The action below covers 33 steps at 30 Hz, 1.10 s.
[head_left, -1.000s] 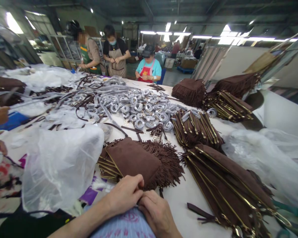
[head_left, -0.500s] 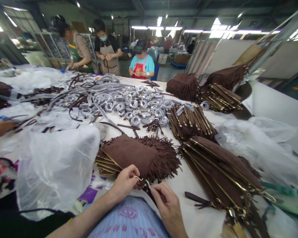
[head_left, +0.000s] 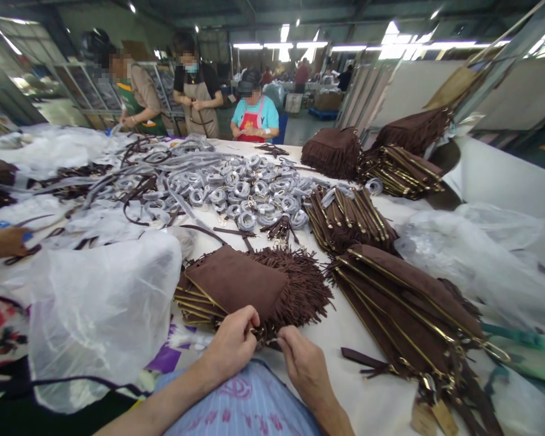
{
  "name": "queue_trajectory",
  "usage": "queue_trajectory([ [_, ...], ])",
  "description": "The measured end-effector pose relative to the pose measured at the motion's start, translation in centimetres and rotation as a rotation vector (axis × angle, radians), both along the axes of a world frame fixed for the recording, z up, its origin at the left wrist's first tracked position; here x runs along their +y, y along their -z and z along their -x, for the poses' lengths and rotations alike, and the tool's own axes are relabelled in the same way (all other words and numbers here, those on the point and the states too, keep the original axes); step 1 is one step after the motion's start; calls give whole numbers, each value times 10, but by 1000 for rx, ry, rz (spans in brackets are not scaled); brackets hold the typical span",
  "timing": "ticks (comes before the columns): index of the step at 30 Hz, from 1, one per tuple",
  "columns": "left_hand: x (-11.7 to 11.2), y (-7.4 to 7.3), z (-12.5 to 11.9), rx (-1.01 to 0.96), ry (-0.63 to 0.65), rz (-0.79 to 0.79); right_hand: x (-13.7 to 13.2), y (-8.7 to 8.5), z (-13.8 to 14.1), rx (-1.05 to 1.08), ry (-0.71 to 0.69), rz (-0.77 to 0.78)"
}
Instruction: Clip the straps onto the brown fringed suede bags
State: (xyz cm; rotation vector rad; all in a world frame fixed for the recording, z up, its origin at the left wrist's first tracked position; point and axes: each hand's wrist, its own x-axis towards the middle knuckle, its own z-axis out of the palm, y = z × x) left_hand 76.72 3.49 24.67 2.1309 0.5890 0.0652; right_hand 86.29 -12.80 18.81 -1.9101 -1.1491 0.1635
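Note:
My left hand [head_left: 236, 339] is closed in a pinch at the near edge of a stack of dark brown fringed pouches [head_left: 238, 278]. Between its fingers is a dark brown strap [head_left: 266, 339] with small metal hardware, mostly hidden by the fingers. Close by on the right, my right hand [head_left: 304, 366] has thumb and forefinger pressed together at the strap's other side. A tiny pale bit shows at those fingertips, too small to name. The top pouch lies flat, its fringe spread to the right and gold zips showing at the left.
More brown zipped pouches [head_left: 404, 303] fan out at right, with a loose strap end [head_left: 363, 357] beside them. Grey-wrapped strap coils [head_left: 249, 194] heap mid-table. A white plastic bag [head_left: 104, 303] stands at left, near another person's hand [head_left: 4, 242]. Several co-workers stand or sit beyond.
My hands have drawn closer to the pouch stack, and the pale strip and gold clasp seen between them are now mostly covered. The other person's hand at left has moved down slightly.

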Motion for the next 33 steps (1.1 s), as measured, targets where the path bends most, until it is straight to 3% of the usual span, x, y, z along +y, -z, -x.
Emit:
queue_trajectory([
  [6,3,2,3,-4,-7,40,7,-18,8,235,-196,-165],
  [13,-5,4,7,-36,-112,138,13,-5,7,272,-187,-214],
  [16,-8,7,7,-68,-161,230,10,3,-4,165,-229,-100],
  [19,-8,12,8,-77,-191,249,0,12,-14,56,-165,47],
  [21,-7,15,9,-83,-194,205,-7,13,-17,41,-92,63],
  [28,-7,11,10,-58,-180,132,-9,-12,5,235,72,-145],
  [33,-7,13,8,-50,-187,166,2,-8,14,220,42,-166],
])
